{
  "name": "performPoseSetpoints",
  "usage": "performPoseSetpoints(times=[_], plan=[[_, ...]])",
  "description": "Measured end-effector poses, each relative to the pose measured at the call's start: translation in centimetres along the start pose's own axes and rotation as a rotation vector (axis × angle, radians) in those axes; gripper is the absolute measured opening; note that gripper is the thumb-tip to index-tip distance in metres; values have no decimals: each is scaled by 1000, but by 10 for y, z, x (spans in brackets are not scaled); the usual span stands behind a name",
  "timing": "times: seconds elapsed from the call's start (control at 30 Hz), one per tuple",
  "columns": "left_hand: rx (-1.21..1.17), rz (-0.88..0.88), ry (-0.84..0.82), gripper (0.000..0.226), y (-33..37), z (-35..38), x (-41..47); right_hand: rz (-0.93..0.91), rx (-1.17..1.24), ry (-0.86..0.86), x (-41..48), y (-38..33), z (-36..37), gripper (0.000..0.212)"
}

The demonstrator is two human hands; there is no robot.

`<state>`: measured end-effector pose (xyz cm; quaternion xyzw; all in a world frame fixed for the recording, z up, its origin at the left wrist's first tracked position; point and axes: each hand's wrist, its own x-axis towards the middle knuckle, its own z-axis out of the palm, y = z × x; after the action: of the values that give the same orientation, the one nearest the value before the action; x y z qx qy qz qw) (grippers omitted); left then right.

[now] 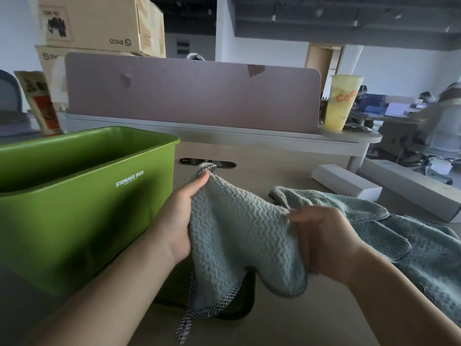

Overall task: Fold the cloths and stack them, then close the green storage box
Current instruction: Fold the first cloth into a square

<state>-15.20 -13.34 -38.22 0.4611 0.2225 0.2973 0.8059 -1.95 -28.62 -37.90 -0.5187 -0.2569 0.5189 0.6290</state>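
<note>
I hold a pale blue-grey textured cloth (234,236) with a checked edge up above the desk. My left hand (179,216) pinches its upper left corner. My right hand (324,243) grips its right side, fingers closed around bunched fabric. The cloth's lower edge hangs down over a dark green lid (234,310) that lies flat on the desk, mostly hidden. The green storage box (74,196) stands open and empty at the left. More blue-grey cloth (404,236) lies rumpled on the desk to the right, behind my right hand.
A pink desk divider (194,96) runs across the back. A yellow drink cup (343,103) stands at its right end. White flat boxes (346,181) lie at the right. Cardboard boxes (99,23) are stacked behind the divider at the left.
</note>
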Motion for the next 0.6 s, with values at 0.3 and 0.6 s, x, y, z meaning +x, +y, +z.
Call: performPoseSetpoints(times=[0.3, 0.6], plan=[[-118, -5, -106, 57, 2, 1, -3, 14, 98, 77, 8, 4, 2, 13], [-109, -17, 30, 62, 4, -4, 1, -284, 285, 137, -2, -11, -1, 27]])
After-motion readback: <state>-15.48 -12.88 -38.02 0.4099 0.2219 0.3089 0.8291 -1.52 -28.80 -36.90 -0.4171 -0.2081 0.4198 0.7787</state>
